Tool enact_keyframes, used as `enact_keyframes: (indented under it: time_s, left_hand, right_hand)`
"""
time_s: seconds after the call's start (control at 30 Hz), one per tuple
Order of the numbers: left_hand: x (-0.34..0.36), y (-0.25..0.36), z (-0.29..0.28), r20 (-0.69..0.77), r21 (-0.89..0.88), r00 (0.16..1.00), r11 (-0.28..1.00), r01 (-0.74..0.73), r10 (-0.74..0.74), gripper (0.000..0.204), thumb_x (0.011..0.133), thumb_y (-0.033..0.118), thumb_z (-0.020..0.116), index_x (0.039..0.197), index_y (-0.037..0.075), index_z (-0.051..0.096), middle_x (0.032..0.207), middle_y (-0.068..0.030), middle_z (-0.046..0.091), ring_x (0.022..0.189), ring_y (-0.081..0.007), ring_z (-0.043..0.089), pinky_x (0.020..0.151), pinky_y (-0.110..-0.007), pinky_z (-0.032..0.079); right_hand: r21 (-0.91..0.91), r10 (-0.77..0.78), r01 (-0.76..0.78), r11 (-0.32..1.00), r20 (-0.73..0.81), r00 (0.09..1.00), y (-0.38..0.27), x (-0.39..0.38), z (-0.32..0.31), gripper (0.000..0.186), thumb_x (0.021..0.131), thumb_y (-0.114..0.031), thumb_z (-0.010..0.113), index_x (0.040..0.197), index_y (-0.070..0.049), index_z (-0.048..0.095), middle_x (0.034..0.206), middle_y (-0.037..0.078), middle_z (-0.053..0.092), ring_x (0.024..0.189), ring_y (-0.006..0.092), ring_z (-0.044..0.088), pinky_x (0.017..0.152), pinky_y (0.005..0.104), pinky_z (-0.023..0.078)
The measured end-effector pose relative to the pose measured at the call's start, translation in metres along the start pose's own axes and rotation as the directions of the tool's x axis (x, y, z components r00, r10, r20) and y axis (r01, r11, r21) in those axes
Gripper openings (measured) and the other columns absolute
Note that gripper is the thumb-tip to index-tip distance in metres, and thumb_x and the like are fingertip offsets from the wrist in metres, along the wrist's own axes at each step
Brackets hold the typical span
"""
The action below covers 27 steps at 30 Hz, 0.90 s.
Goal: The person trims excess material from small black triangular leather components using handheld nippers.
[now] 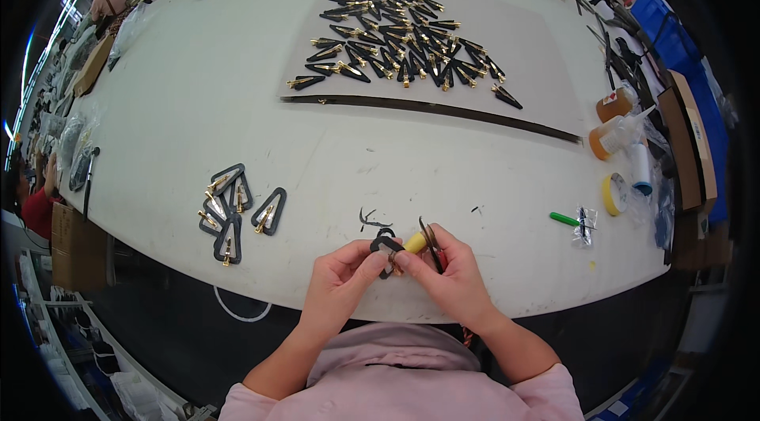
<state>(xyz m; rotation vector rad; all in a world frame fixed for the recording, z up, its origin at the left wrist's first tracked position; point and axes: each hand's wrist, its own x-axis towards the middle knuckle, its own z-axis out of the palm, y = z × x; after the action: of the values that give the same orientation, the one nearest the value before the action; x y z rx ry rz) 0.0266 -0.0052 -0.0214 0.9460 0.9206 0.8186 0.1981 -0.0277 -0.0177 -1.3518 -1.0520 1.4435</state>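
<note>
Near the table's front edge, my left hand (342, 278) pinches a black triangular hair clip (387, 245) with a gold-coloured metal part. My right hand (453, 274) presses its thumb against the lower end of the same clip. A dark, slender two-pronged tool (430, 237), which looks like tweezers, is tucked in the right hand's fingers. Beside the clip shows a yellow cylindrical piece (415, 243); its kind is partly hidden by the fingers. Several similar triangular clips (271, 211) with gold metal parts lie in a group to the left of my hands.
A grey sheet (538, 65) at the back bears many pointed black-and-gold clips (404, 41). A long dark strip (427, 108) lies along its near edge. To the right are bottles (608, 140), yellow tape (614, 194) and a green-handled tool (564, 218). Dark scraps (374, 220) lie beyond my hands.
</note>
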Motion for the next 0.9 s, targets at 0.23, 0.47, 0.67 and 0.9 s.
enact_keyframes:
  time_s: [0.23,0.47,0.67,0.9]
  left_hand:
    - [-0.001,-0.009,0.008,-0.037,-0.166,0.999,0.985,-0.038,0.032,0.020,0.093,0.009,0.061,0.107,-0.005,0.064,0.098,-0.0077,0.068,0.087,-0.0104,0.062,0.082,-0.026,0.050]
    - [-0.003,0.005,0.009,0.039,0.014,0.999,1.000,0.002,-0.003,0.010,0.089,0.003,0.066,0.097,-0.002,0.066,0.089,-0.0057,0.067,0.082,-0.0098,0.062,0.076,-0.025,0.049]
    - [-0.001,0.005,0.013,0.093,-0.047,0.994,0.997,0.058,-0.053,0.008,0.090,0.004,0.064,0.095,-0.003,0.066,0.087,-0.0065,0.067,0.079,-0.0112,0.063,0.074,-0.025,0.050]
    - [0.001,0.007,0.020,0.088,-0.097,0.996,0.995,0.022,-0.014,0.011,0.092,0.003,0.061,0.098,-0.005,0.063,0.092,-0.0105,0.069,0.084,-0.0144,0.067,0.081,-0.029,0.056]
  right_hand:
    - [0.020,-0.063,0.064,0.998,-0.064,0.996,0.005,0.000,0.000,0.016,0.091,-0.015,0.065,0.084,-0.005,0.054,0.062,-0.009,0.041,0.058,-0.0011,0.029,0.049,0.0197,0.024]
    - [0.131,-0.075,0.090,0.987,-0.111,0.991,-0.010,0.001,-0.007,0.013,0.090,-0.014,0.066,0.093,-0.003,0.060,0.067,-0.010,0.045,0.057,-0.0014,0.031,0.049,0.0187,0.023]
    - [0.371,0.135,-0.165,0.914,0.106,0.985,-0.022,0.003,-0.023,0.013,0.089,-0.014,0.067,0.096,-0.003,0.063,0.070,-0.009,0.051,0.054,-0.0017,0.032,0.048,0.0169,0.023]
    - [0.473,0.083,-0.117,0.873,0.091,0.992,-0.017,0.004,-0.024,0.014,0.087,-0.015,0.070,0.090,-0.004,0.062,0.062,-0.010,0.039,0.052,-0.0003,0.028,0.046,0.0196,0.021]
